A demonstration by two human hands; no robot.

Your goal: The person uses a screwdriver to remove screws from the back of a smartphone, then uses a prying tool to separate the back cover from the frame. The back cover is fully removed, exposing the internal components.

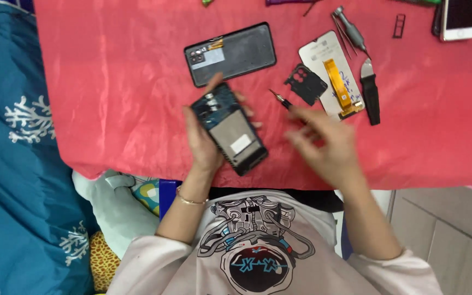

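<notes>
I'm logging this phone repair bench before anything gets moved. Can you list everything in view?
Opened phone: 1, black with blue and grey insides, held in the left hand.
Back cover: 1, dark grey, on the cloth above the opened phone.
Camera bezel: 1, black, right of the back cover.
White panel with orange flex strip: 1, upper right centre.
Black pry tool: 1, right of the panel.
Grey screwdriver: 1, top right.
SIM tray: 1, dark, top right.
White phone: 1, top right corner.
Red cloth: 1, covers the table.
Blue patterned fabric: 1, left.
Left hand: grips the opened phone.
Right hand: blurred, holds a small screwdriver.
</notes>
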